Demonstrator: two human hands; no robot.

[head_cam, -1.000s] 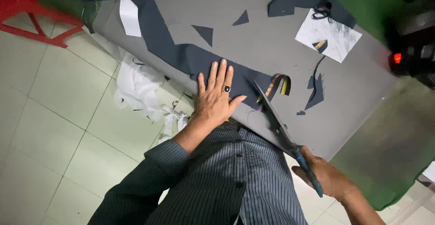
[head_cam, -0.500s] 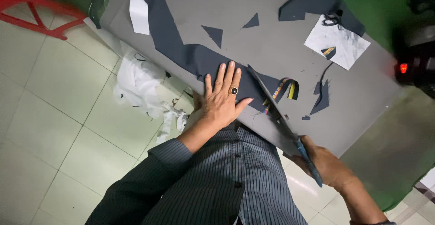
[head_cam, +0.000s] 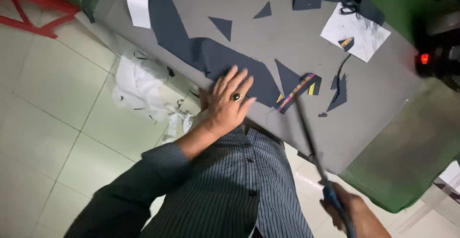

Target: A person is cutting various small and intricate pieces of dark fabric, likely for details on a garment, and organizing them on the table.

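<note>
Near table edge (head_cam: 268, 123), left hand (head_cam: 225, 106) on cloth (head_cam: 201, 53)

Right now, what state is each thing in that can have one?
Left hand: flat, fingers spread, pressing the dark navy fabric sheet.
Right hand: closed around the long blue-handled scissors.
Scissors: blurred; blades open or shut unclear.
White paper sheet: lying flat on the grey table.

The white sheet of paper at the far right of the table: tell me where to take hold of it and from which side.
Take the white sheet of paper by its pointed right corner, coming from the table's right edge. That corner lies bare and near the edge, while a small dark scrap rests mid-sheet and a black loop sits at its far corner. It lies flat, so slide it to lift.
</note>
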